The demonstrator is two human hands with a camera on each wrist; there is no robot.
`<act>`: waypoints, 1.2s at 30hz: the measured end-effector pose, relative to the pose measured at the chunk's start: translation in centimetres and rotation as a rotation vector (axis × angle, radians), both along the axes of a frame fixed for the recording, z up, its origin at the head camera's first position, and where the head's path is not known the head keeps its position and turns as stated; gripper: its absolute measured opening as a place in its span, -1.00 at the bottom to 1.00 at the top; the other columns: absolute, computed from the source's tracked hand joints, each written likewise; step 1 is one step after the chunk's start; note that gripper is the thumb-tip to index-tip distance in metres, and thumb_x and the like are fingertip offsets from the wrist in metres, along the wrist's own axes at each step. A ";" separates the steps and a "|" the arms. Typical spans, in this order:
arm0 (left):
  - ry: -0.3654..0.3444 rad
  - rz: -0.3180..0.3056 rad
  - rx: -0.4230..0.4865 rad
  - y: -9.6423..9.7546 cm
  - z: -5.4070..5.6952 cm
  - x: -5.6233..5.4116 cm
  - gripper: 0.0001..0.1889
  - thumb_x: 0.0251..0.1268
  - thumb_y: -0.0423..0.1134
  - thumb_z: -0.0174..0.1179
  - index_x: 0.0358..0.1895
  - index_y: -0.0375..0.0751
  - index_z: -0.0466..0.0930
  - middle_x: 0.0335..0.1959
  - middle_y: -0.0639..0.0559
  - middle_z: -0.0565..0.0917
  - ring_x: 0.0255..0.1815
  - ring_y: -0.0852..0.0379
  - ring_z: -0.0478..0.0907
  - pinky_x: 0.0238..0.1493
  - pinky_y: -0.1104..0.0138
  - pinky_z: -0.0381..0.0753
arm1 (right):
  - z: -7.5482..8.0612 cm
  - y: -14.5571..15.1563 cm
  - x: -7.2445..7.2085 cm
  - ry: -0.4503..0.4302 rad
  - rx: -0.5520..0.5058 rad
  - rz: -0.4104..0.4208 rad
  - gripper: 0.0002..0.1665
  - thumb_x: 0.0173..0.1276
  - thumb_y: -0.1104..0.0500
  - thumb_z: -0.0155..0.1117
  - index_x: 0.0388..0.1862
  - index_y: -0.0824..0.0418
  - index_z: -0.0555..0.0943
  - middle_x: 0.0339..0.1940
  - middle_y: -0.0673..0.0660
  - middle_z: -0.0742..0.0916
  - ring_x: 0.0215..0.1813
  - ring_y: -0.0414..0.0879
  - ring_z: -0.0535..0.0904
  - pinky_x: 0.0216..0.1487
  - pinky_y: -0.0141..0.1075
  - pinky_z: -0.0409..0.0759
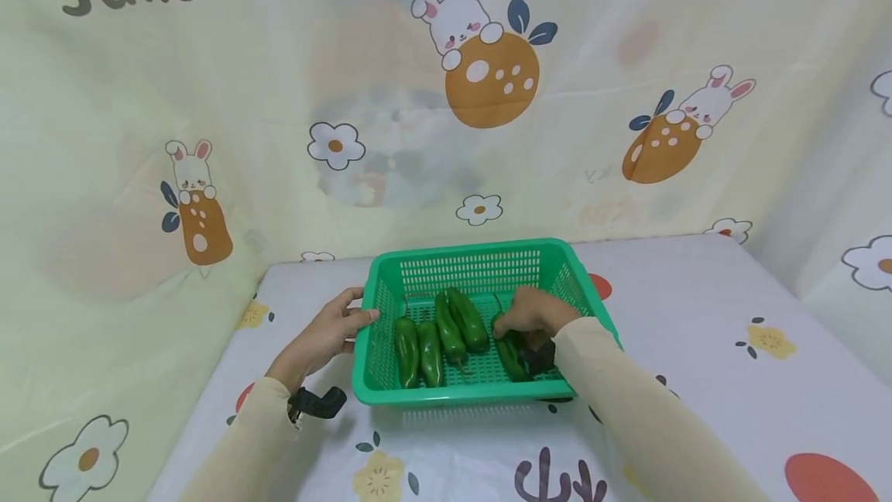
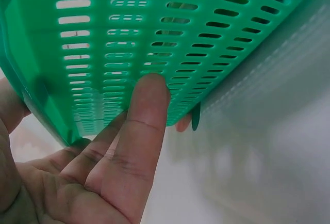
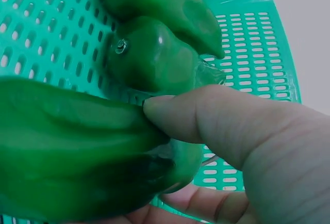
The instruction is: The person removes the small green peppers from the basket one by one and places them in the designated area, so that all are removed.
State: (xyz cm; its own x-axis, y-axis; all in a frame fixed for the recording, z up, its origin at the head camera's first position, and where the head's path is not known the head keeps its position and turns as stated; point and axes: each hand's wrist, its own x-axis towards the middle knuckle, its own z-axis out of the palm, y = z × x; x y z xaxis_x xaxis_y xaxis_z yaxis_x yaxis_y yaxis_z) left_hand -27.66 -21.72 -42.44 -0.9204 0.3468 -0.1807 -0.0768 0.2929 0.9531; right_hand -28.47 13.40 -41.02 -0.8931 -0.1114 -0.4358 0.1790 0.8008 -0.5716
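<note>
- Left hand (image 1: 324, 335) grips green perforated plastic basket (image 1: 460, 395).
- Right hand (image 1: 535, 312) pinches long glossy green pepper (image 1: 512, 359), partly hiding it.
- Four similar peppers (image 1: 468, 322) lie nearby inside.

Smooth, glossy peppers (image 1: 468, 321), shiny plastic basket (image 1: 467, 395), matt cloth sleeves (image 1: 648, 401).

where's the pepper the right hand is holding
In the head view, the held pepper is inside the green basket, toward its right side, partly under the right hand; the middle pair of peppers lies to its left.
</note>
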 end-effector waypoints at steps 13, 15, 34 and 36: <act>0.011 0.009 -0.005 0.3 -0.1 -0.1 -0.36 0.62 -0.14 0.10 0.61 -0.17 0.10 0.24 -0.38 0.61 0.00 -0.08 0.75 -0.03 0.05 0.81 | 0.5 0.5 -0.3 0.039 -0.023 -0.028 -0.61 0.22 0.17 0.46 -0.61 0.12 0.40 -0.56 0.17 0.66 -0.49 0.06 0.74 -0.45 -0.15 0.78; 0.014 -0.003 -0.002 0.4 -0.1 -0.1 -0.34 0.62 -0.13 0.11 0.62 -0.19 0.09 0.25 -0.39 0.60 0.01 -0.08 0.75 -0.03 0.05 0.81 | 0.5 0.7 -0.4 0.044 -0.028 -0.032 -0.58 0.20 0.18 0.46 -0.62 0.11 0.37 -0.60 0.14 0.61 -0.49 0.06 0.74 -0.46 -0.14 0.78; -0.008 0.031 -0.007 0.3 0.0 0.3 -0.37 0.63 -0.15 0.09 0.61 -0.18 0.11 0.23 -0.39 0.60 -0.02 -0.07 0.76 -0.06 0.06 0.82 | 4.4 4.1 0.3 0.112 -0.161 0.003 -0.38 0.33 0.11 0.42 -0.72 0.00 0.19 -0.76 -0.08 0.26 -0.65 -0.10 0.49 -0.42 -0.15 0.77; -0.007 0.029 -0.005 0.3 0.0 0.3 -0.37 0.63 -0.14 0.09 0.61 -0.18 0.10 0.23 -0.38 0.60 -0.03 -0.06 0.76 -0.07 0.08 0.82 | 4.8 4.5 0.3 0.106 -0.172 0.011 -0.39 0.36 0.10 0.40 -0.70 0.00 0.19 -0.75 -0.08 0.24 -0.66 -0.14 0.39 -0.42 -0.16 0.75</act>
